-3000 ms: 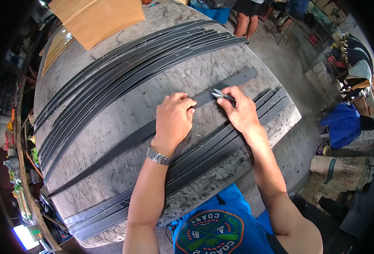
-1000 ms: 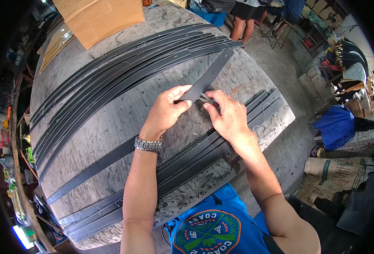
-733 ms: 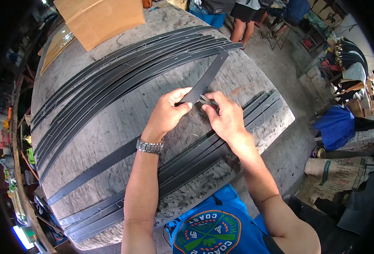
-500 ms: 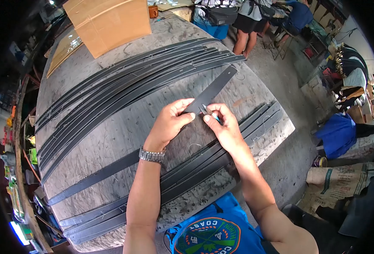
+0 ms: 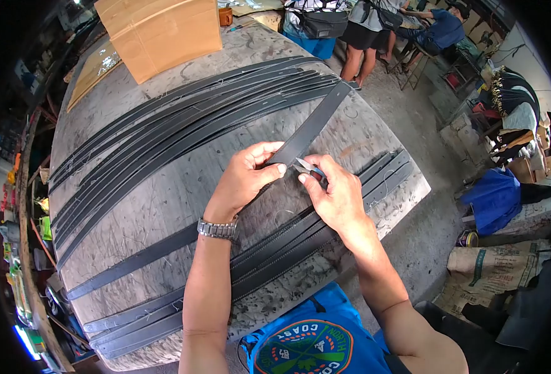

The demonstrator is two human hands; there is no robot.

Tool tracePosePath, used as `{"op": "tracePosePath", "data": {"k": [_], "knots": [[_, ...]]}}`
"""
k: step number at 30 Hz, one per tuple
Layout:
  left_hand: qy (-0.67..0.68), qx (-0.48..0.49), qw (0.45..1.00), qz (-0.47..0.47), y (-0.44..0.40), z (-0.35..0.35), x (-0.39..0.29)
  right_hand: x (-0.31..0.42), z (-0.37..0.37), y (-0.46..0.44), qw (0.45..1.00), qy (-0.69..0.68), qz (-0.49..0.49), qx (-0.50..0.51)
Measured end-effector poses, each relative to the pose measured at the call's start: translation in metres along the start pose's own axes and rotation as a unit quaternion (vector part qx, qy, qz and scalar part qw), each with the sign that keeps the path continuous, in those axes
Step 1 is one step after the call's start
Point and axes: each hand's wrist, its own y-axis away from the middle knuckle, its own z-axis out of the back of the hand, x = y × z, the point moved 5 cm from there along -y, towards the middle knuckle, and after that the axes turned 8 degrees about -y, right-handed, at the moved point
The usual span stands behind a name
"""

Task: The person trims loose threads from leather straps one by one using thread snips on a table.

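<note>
My left hand (image 5: 250, 177) grips a black leather belt strap (image 5: 313, 128), thumb on top and fingers beneath. One end of the strap points up and to the right, towards the other straps; the rest runs under my left wrist to the table's left side. Held in my right hand (image 5: 333, 190) is a pair of small thread snips (image 5: 308, 167) with pointed metal blades and a bluish handle. The tips are close to the strap's lower edge; whether they touch it I cannot tell. My right fingers cover most of the handle.
Several black stitched straps (image 5: 163, 134) lie across the far part of the worn table (image 5: 381, 128), loose threads among them. More straps (image 5: 275, 246) lie near my body. A cardboard box (image 5: 163, 37) stands at the back. Other people (image 5: 366, 43) are beyond the table.
The strap's far end has swung slightly up and left, and its face has tilted. The snips now point more to the left, with their blades closer together. Both hands keep their hold.
</note>
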Motion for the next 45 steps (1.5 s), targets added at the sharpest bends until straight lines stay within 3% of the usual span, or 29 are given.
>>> {"op": "tracePosePath", "data": {"k": [21,24,27,34,37,39,40,43,45], "knots": [[-0.036,-0.015,0.999,0.004,0.002,-0.006,0.000,0.009,0.000,-0.005,0.991,0.101,0.086,0.015],[-0.036,-0.006,0.999,0.017,-0.001,-0.002,0.012,-0.007,-0.007,-0.003,0.997,0.041,0.059,-0.009],[0.022,0.016,1.000,0.010,-0.002,0.000,0.017,-0.042,-0.023,0.001,0.983,-0.155,-0.094,0.016],[0.040,0.032,0.999,0.012,-0.002,0.000,0.017,-0.064,-0.048,0.005,0.903,-0.412,-0.118,0.030],[0.039,0.027,0.999,0.019,-0.003,0.002,0.020,-0.058,-0.045,0.003,0.951,-0.302,-0.072,0.010],[0.023,0.018,0.999,0.031,-0.003,0.000,0.021,-0.031,-0.031,0.004,0.998,-0.051,-0.016,-0.018],[0.013,0.018,0.999,0.034,-0.003,-0.001,0.022,-0.019,-0.026,0.004,0.996,0.077,0.013,-0.032],[0.004,0.021,0.999,0.036,-0.005,-0.001,0.031,-0.035,-0.032,0.005,0.996,-0.035,-0.076,-0.005],[0.026,0.027,0.999,0.033,-0.007,0.000,0.039,-0.052,-0.042,0.001,0.952,-0.272,-0.136,0.038]]}}
